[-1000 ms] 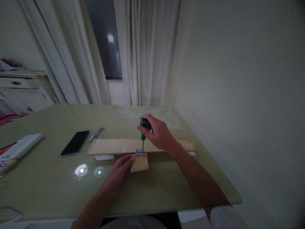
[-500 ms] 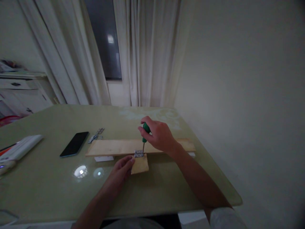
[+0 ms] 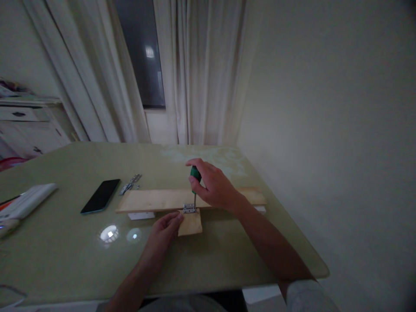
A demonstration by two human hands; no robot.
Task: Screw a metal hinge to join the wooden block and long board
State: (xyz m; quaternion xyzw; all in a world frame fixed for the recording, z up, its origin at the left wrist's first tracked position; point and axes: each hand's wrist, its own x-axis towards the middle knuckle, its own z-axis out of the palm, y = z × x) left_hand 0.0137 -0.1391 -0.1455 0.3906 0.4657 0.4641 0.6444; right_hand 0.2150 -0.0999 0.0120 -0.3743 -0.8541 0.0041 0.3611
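Note:
My right hand point(image 3: 212, 182) grips the green handle of a screwdriver point(image 3: 195, 174), which stands nearly upright. Its tip meets the right side of a metal hinge point(image 3: 189, 209). That hinge spans the front edge of a long wooden board point(image 3: 156, 199) and a small square wooden piece point(image 3: 190, 224) in front of it. Pinched at its left edge, the small piece is held by my left hand point(image 3: 167, 227). White blocks point(image 3: 141, 216) show under the long board. Any screw beneath the screwdriver tip is too small to make out.
Several metal hinges point(image 3: 130, 184) lie behind the board's left end, beside a black phone point(image 3: 101, 196). A white power strip point(image 3: 29, 203) is at the far left of the green table point(image 3: 81, 268). A wall runs along the right side.
My right hand has shifted its fingers on the screwdriver handle, and the screwdriver now stands more upright. My left hand keeps its hold on the small wooden piece.

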